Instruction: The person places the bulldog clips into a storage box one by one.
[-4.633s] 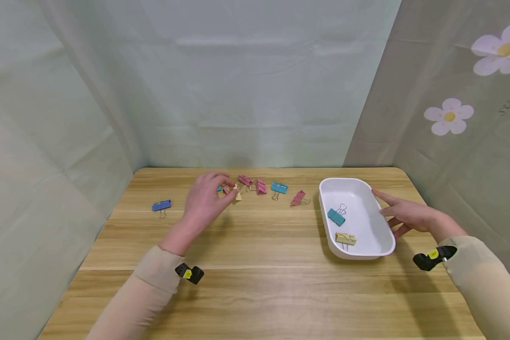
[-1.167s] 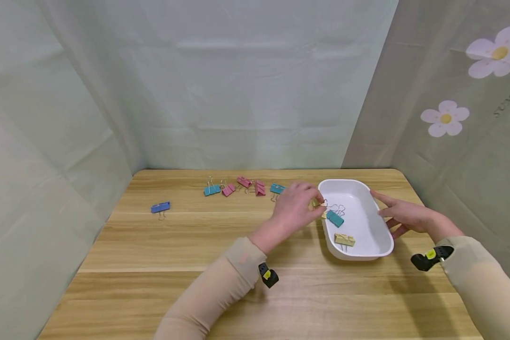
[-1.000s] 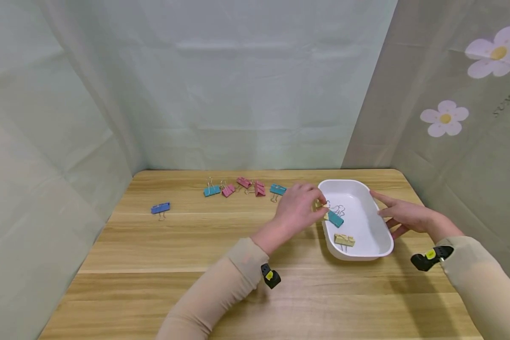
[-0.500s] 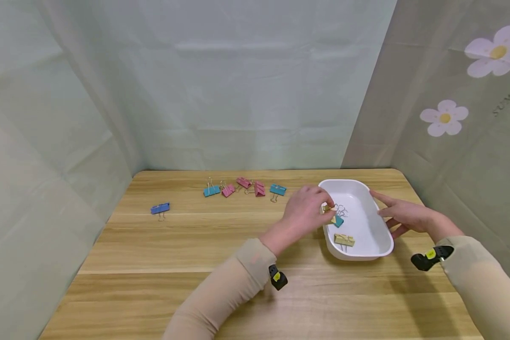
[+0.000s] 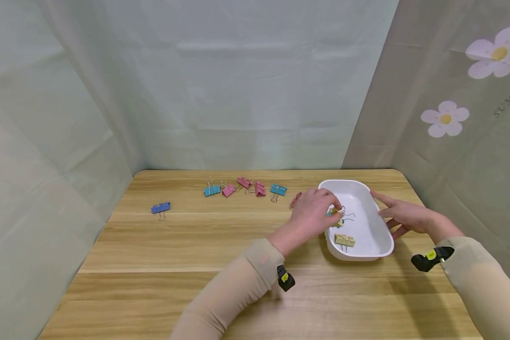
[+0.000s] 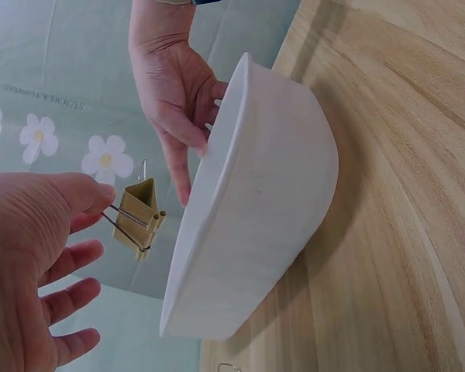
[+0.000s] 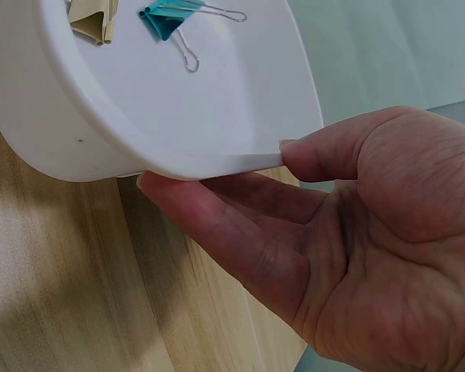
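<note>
My left hand pinches a yellow binder clip by its wire handle between thumb and forefinger. In the head view this clip overlaps the left part of a white tray. A second yellow binder clip lies in the tray near its front. Beside it lies a teal binder clip, mostly behind my left fingers in the head view. My right hand holds the tray's right rim, with the thumb on the edge and the other fingers against the outer wall.
Toward the back of the wooden table lie several more clips: teal ones and pink ones. Another pink clip is partly hidden by my left hand. A blue clip sits apart at the left. Pale curtains surround the table.
My left hand has left the group of clips and come right to the tray, carrying the yellow binder clip, edging farther over it in the last second. My right hand has stayed on the rim.
</note>
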Tool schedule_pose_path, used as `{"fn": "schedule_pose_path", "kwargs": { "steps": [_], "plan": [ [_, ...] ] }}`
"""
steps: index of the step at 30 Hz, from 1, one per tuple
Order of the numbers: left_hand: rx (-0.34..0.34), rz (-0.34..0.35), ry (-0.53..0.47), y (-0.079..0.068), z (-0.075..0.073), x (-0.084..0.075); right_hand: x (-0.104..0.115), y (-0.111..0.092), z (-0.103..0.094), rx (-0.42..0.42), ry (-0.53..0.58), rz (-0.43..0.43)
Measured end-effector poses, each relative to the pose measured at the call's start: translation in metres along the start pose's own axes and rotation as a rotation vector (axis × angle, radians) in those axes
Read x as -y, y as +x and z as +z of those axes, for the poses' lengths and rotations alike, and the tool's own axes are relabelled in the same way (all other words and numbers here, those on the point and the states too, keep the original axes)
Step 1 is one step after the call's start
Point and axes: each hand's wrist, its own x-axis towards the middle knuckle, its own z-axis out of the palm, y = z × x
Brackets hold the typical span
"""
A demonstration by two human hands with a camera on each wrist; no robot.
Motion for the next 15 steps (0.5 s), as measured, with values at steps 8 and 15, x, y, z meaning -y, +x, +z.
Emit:
{"fn": "schedule_pose_path", "kwargs": {
  "steps": [8,15],
  "plan": [
    [0.042,-0.014,-0.020,-0.0031,0.0032,0.0011,0.0003,-0.0001,0.0004,0.007,0.010,-0.011],
    [0.036,-0.025,-0.020,-0.0059,0.0030,0.0057,0.0011,-0.0007,0.0018,0.015,0.016,-0.014]
  ]
}}
